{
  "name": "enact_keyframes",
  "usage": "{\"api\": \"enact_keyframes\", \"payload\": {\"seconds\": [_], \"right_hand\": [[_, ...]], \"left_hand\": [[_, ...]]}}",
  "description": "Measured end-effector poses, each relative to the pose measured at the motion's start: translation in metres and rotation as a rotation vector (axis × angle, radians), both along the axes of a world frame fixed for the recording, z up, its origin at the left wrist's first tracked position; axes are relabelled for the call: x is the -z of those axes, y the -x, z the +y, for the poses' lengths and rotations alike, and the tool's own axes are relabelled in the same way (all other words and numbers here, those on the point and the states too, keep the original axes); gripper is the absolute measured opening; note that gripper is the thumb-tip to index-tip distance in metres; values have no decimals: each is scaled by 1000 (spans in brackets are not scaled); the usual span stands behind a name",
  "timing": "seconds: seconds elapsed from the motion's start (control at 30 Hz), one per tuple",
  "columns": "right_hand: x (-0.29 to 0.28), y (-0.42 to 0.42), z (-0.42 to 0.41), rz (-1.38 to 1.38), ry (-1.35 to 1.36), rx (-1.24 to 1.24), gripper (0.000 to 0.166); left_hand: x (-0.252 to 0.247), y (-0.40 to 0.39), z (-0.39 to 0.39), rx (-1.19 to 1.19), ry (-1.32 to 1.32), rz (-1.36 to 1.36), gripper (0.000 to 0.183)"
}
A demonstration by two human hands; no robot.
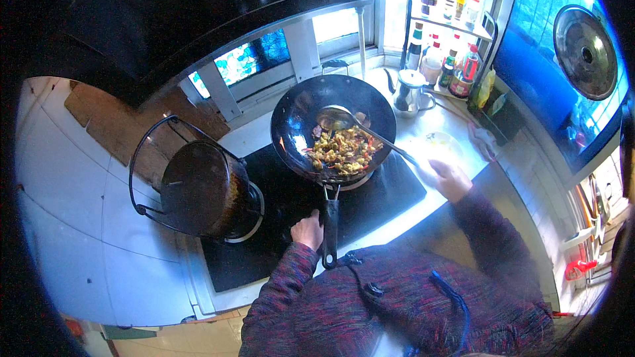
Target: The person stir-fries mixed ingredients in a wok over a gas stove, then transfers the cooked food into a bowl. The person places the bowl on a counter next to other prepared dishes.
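Observation:
A black wok (334, 94) stands on the right burner of a black cooktop (263, 253). Cooked food in small pieces, with bits of red and green, lies in it. My right hand (450, 180) is closed on the handle end of a metal ladle (379, 138), whose bowl rests in the wok at the food's upper edge. Beside the wok's black handle (330, 228), on its left, is my left hand (308, 230), low over the cooktop. Its fingers are bent, and whether it grips anything cannot be told.
A dark, sooty pot (196, 188) with a raised bail handle occupies the left burner. Behind, at the right, are a metal kettle (409, 91), a pale plate (443, 145) and a rack (446, 25) of bottles. A metal lid (585, 52) hangs at the window.

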State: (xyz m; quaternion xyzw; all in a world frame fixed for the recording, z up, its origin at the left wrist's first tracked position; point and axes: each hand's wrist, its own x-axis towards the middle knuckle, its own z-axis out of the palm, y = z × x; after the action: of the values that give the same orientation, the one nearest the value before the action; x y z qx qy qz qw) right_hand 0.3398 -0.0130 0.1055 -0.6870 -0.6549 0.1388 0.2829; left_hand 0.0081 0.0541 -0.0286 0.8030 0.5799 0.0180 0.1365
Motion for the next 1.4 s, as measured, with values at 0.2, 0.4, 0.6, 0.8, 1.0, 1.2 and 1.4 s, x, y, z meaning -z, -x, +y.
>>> {"api": "enact_keyframes", "payload": {"seconds": [0.2, 0.4, 0.6, 0.8, 1.0, 1.2, 1.4], "right_hand": [[4, -4, 27, 126, 233, 7, 33], [19, -11, 36, 208, 199, 33, 36], [22, -9, 33, 494, 165, 18, 31], [2, -11, 35, 420, 273, 92, 29], [-2, -15, 30, 110, 239, 131, 30], [-58, -15, -27, -67, 207, -146, 27], [-25, -11, -13, -404, -29, 167, 30]], "left_hand": [[-4, 1, 2, 23, -20, -33, 35], [-1, 3, 2, 20, 9, -66, 36], [1, 2, 1, 15, -12, -76, 35], [1, 2, 2, 8, 5, -63, 34], [0, 1, 4, 12, -3, -56, 34], [4, 3, 2, 8, -21, -39, 36], [3, -2, 4, -20, -10, 2, 35]]}}
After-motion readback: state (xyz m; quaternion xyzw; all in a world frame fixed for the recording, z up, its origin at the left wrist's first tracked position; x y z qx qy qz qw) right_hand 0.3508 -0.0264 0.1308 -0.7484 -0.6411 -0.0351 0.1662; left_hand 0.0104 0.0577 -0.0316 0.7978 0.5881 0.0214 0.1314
